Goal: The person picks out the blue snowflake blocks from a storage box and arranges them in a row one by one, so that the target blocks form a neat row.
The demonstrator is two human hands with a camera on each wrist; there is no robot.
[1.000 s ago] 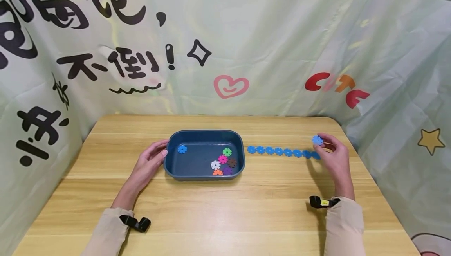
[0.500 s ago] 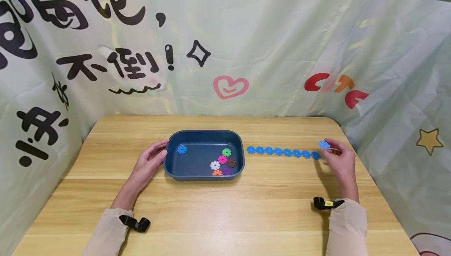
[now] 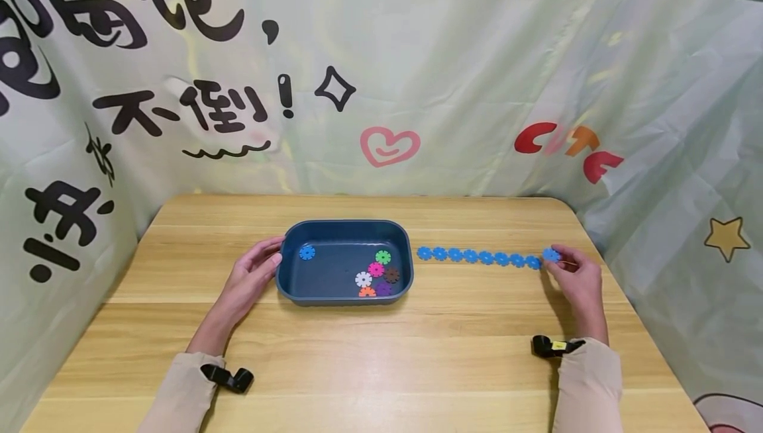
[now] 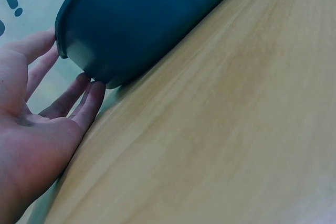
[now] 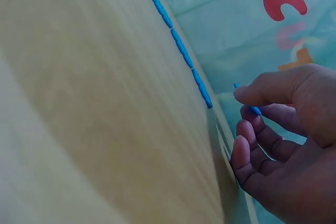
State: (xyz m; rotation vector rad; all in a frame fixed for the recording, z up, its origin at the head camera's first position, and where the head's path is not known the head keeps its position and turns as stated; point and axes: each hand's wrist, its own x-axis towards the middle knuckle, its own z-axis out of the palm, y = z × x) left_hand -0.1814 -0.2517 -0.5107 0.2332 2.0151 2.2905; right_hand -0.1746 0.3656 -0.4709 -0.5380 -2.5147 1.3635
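My right hand (image 3: 577, 282) pinches a blue snowflake building disc (image 3: 551, 255) between thumb and fingertips, tilted and held above the table in the right wrist view. Just left of it, a row of blue snowflake discs (image 3: 471, 256) lies flat on the table; the held disc is close to the row's right end. My left hand (image 3: 255, 275) touches the outside of the left end of a dark blue tray (image 3: 346, 300), thumb and fingertips against its wall and rim in the left wrist view. Inside the tray, one blue disc (image 3: 306, 252) lies at the left.
At the tray's right side are a green disc (image 3: 383, 257), a pink disc (image 3: 375, 269), a white disc (image 3: 363, 279), a brown disc (image 3: 391, 275), a purple disc (image 3: 384, 288) and an orange disc (image 3: 367, 292). A printed curtain (image 3: 465, 75) hangs behind the wooden table (image 3: 369, 367).
My right hand has moved right and lowered the blue disc from above the row to beside its right end. My left hand and the tray have stayed put.
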